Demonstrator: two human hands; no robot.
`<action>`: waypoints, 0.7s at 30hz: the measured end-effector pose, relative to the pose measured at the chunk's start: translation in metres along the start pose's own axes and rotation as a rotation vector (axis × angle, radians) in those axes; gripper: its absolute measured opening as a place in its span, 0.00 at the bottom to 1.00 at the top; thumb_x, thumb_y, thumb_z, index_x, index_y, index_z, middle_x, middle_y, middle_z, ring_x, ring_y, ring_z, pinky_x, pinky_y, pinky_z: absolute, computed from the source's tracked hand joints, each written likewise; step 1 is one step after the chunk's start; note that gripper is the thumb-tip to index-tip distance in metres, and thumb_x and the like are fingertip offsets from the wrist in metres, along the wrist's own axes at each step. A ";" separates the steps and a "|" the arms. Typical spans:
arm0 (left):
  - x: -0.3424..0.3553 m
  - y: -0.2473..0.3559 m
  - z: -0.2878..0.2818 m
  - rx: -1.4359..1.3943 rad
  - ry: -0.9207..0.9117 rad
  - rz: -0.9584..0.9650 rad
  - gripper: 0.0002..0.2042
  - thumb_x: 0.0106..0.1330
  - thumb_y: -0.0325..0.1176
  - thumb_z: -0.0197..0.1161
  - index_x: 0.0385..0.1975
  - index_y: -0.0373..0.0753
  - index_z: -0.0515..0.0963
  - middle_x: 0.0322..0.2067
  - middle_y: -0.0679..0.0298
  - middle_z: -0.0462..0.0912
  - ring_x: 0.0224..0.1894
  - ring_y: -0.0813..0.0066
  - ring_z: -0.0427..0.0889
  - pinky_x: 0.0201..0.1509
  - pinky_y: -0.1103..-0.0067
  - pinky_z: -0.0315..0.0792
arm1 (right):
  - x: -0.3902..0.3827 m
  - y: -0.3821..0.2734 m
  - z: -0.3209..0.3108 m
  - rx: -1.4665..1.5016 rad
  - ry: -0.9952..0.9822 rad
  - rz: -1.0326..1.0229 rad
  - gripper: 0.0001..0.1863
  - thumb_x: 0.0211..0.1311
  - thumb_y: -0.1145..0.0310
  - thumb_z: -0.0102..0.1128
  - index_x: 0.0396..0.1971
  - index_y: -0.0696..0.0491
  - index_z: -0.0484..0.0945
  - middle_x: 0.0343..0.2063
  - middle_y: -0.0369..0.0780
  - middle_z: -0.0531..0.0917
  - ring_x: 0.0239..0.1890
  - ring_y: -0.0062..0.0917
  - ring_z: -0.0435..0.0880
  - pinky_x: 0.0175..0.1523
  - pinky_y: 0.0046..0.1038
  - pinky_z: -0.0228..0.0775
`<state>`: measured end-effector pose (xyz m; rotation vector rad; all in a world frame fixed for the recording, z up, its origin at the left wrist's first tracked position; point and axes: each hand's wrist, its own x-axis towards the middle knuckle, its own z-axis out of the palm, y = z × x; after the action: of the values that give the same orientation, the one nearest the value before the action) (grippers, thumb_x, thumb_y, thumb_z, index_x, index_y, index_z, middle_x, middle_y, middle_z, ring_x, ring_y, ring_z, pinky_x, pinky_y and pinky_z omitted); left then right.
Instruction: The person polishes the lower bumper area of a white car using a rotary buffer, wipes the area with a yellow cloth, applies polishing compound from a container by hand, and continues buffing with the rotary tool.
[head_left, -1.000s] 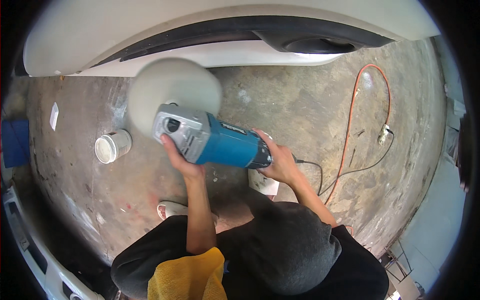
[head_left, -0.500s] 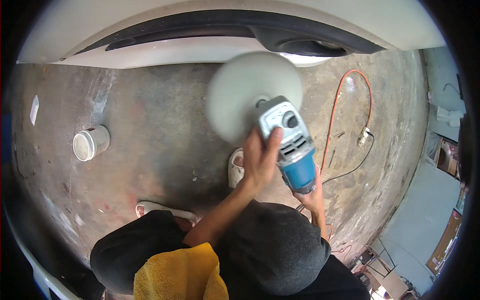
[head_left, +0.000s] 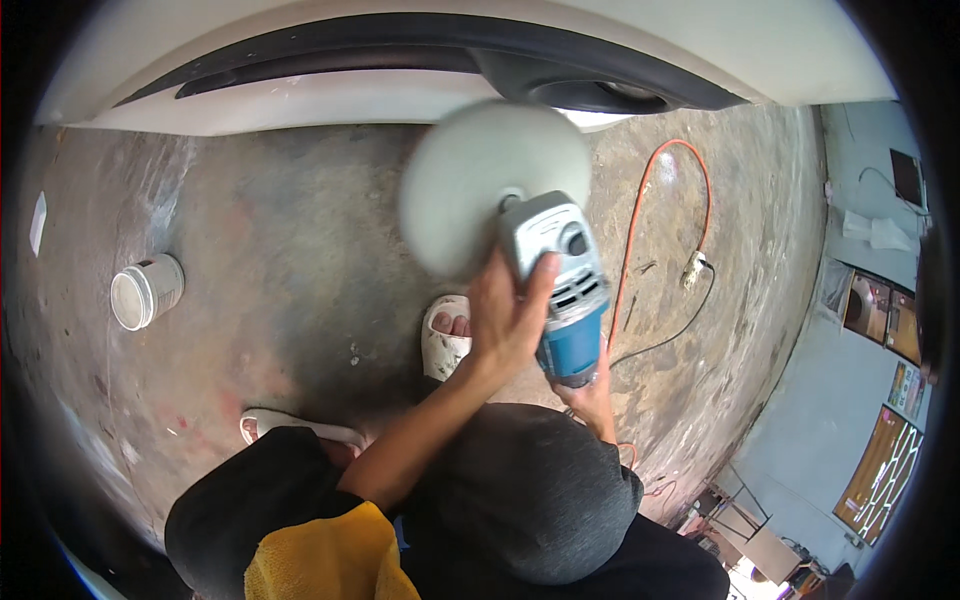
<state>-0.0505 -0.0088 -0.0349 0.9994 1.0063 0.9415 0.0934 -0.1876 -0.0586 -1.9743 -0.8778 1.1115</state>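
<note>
A blue and silver rotary power tool [head_left: 565,300] is held up at the centre, its large pale round pad [head_left: 450,170] blurred and overlapping the white car panel with a black trim strip [head_left: 380,48]. My left hand [head_left: 500,325] is wrapped round the tool's silver head, thumb along its side. My right hand [head_left: 592,395] holds the rear end of the blue body, partly hidden behind it. A yellow cloth [head_left: 320,560] lies at my lap beside my dark-clothed knees.
A white bucket [head_left: 147,292] lies on the concrete floor [head_left: 260,220] at left. An orange cord [head_left: 633,225] and black cable join near a pale connector [head_left: 693,270] at right. A pale wall [head_left: 820,440] holds boards; clutter sits at lower right. My sandalled foot [head_left: 445,335] shows below the pad.
Since a second ago the tool and both hands have swung right and turned toward upright in the picture. Over the last half second they have shifted slightly left as the view moved.
</note>
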 end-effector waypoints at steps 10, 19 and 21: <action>-0.011 -0.015 -0.092 -0.232 0.378 -0.011 0.23 0.71 0.48 0.44 0.47 0.31 0.72 0.42 0.59 0.78 0.42 0.75 0.77 0.48 0.79 0.70 | 0.048 -0.033 0.069 -0.269 -0.190 -0.341 0.50 0.36 0.71 0.74 0.64 0.52 0.57 0.52 0.49 0.76 0.51 0.45 0.77 0.53 0.36 0.71; 0.001 0.002 -0.173 -0.501 0.599 0.101 0.27 0.70 0.53 0.44 0.56 0.34 0.67 0.50 0.58 0.75 0.50 0.68 0.76 0.55 0.73 0.69 | 0.082 -0.078 0.132 -0.346 -0.381 -0.402 0.48 0.37 0.71 0.68 0.64 0.41 0.57 0.43 0.49 0.80 0.38 0.49 0.80 0.43 0.42 0.73; -0.002 0.006 -0.181 -0.485 0.656 0.139 0.27 0.70 0.52 0.44 0.56 0.35 0.67 0.50 0.58 0.75 0.51 0.68 0.76 0.56 0.73 0.68 | 0.082 -0.084 0.141 -0.401 -0.392 -0.452 0.48 0.37 0.71 0.67 0.64 0.40 0.57 0.42 0.48 0.81 0.38 0.49 0.80 0.42 0.42 0.73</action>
<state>-0.2239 0.0292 -0.0679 0.3489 1.1643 1.5958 -0.0169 -0.0426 -0.0789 -1.7385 -1.7721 1.1249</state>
